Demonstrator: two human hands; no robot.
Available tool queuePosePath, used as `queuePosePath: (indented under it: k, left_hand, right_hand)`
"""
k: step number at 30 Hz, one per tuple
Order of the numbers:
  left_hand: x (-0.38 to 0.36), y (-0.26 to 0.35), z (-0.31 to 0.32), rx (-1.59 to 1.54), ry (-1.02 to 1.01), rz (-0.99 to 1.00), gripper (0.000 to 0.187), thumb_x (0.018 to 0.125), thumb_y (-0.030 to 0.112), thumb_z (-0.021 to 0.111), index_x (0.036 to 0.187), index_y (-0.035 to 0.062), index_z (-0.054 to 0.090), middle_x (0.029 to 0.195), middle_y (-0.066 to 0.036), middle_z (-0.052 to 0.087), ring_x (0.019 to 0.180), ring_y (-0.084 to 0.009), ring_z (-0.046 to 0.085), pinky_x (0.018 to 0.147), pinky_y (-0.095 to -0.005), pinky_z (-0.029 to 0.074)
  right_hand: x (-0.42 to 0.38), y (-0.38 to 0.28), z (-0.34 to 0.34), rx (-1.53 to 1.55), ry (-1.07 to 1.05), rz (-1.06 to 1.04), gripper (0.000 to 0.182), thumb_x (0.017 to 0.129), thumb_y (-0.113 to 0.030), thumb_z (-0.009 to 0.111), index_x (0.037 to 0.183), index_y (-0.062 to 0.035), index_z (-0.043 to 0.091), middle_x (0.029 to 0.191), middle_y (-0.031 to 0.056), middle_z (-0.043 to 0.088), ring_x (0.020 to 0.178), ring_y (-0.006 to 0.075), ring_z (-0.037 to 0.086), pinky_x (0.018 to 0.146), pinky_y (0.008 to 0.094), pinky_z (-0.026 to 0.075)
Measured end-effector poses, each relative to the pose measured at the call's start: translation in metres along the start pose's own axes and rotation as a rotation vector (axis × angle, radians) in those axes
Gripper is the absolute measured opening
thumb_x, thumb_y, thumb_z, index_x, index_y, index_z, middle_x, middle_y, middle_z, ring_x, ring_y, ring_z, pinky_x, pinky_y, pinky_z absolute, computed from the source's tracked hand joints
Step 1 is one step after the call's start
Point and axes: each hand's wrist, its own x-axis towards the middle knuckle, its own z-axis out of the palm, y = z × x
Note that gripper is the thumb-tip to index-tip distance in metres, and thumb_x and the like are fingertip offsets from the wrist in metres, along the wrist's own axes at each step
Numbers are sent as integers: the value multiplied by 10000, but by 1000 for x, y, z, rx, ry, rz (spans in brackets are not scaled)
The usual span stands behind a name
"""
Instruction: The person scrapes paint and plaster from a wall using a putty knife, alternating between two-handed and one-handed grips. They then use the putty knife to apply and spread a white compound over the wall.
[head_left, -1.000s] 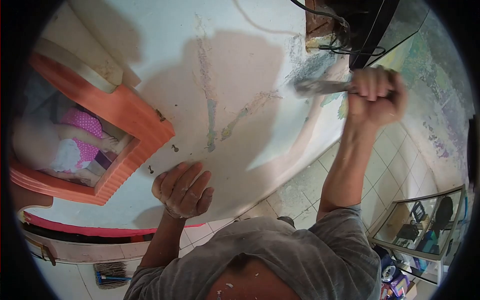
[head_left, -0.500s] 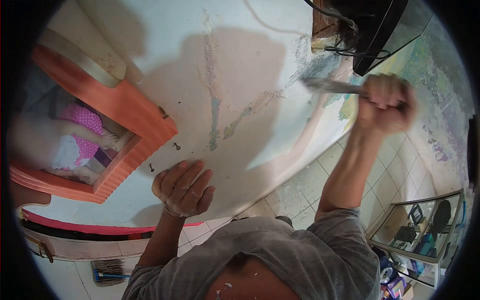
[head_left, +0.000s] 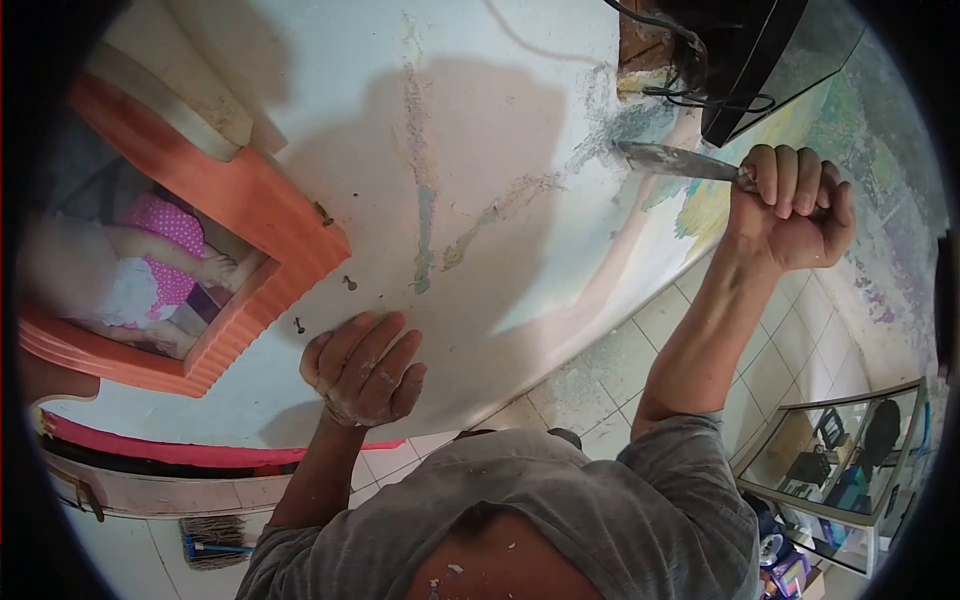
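The right hand (head_left: pixel 795 208) clamps a putty knife (head_left: pixel 683 162) below a screen (head_left: pixel 765 65), above a stocked glass cabinet (head_left: pixel 810 503); nails (head_left: pixel 349 283) and an orange frame (head_left: pixel 290 212) neighbour the loosely open left hand (head_left: pixel 365 372).

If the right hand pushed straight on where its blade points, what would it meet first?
The scraper in the right hand would probably meet the scuffed wall patch first; whether it touches now is unclear.

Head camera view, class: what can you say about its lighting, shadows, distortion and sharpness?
Head view: dark, rounded borders; the pale painted wall has a bowed lower edge; a broad, soft-edged shadow covers its middle; whitish haze veils part of the picture inside the orange ridged frame; the grey metal scraper and right hand look fairly crisp.
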Motion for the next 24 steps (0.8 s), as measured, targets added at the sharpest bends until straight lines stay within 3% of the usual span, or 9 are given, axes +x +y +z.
queuePosePath:
  k: [2, 4, 8, 12, 17, 18, 20, 22, 24]
  left_hand:
    - [-2, 1, 0, 9, -5, -55, 215, 921, 398, 540, 981, 272, 704, 1061, 74, 709, 1103, -144, 557, 1034, -366, 291]
    - [-2, 2, -1, 13, -2, -59, 214, 921, 398, 541, 983, 272, 704, 1063, 74, 709, 1104, -144, 556, 1034, -366, 292]
    - [-2, 2, 1, 18, -4, -63, 214, 920, 398, 542, 974, 273, 707, 1064, 73, 710, 1109, -142, 555, 1040, -363, 293]
    - [0, 2, 0, 25, 3, -60, 213, 921, 397, 541, 972, 273, 707, 1063, 72, 710, 1111, -142, 554, 1047, -363, 289]
    - [-2, 2, 0, 16, -6, -66, 212, 919, 397, 542, 974, 274, 706, 1070, 75, 708, 1116, -139, 554, 1052, -365, 283]
    - [-2, 3, -1, 14, -5, -66, 212, 919, 397, 542, 974, 274, 706, 1070, 75, 708, 1116, -139, 554, 1052, -365, 283]
    - [-1, 2, -1, 18, -7, -28, 230, 916, 368, 535, 985, 214, 692, 1068, 32, 705, 1110, -188, 552, 1006, -391, 307]
    - [-1, 2, 1, 22, 0, -51, 217, 914, 380, 540, 973, 243, 699, 1064, 52, 708, 1108, -164, 556, 1028, -379, 296]
    - [-3, 2, 0, 16, -11, -77, 205, 912, 391, 546, 961, 272, 705, 1059, 72, 711, 1106, -140, 561, 1051, -367, 285]
  right_hand:
    - [-2, 22, -12, -196, -58, 47, 316, 910, -228, 478, 616, -120, 432, 516, -9, 389, 421, 126, 334, 416, 300, 305]
    - [-17, 50, -10, -39, 91, 190, 292, 909, -235, 479, 645, -114, 446, 514, -5, 386, 420, 127, 336, 410, 289, 305]
    - [-3, 6, 3, -45, -153, -9, 308, 922, -245, 478, 642, -119, 453, 533, -17, 426, 424, 107, 347, 425, 268, 321]
    - [-22, 48, -1, -139, 15, 191, 299, 921, -236, 484, 644, -129, 446, 525, -2, 414, 422, 114, 345, 433, 280, 335]
    - [-8, 4, 6, -31, -145, -13, 302, 911, -223, 455, 627, -122, 436, 524, -18, 410, 426, 102, 349, 435, 271, 317]
    - [-11, 19, -8, -175, -129, 20, 308, 914, -229, 459, 627, -124, 417, 525, -21, 404, 417, 106, 341, 428, 278, 311]
    - [-28, 59, 1, -112, 79, 214, 311, 916, -230, 460, 629, -126, 397, 520, -24, 392, 412, 106, 338, 424, 286, 309]
    - [-24, 46, 4, -93, 58, 217, 303, 922, -238, 464, 643, -124, 432, 517, -16, 398, 412, 110, 336, 424, 289, 315]
    - [-9, 12, 5, 73, -93, 62, 291, 924, -240, 482, 658, -122, 471, 520, -3, 410, 413, 118, 326, 435, 291, 327]
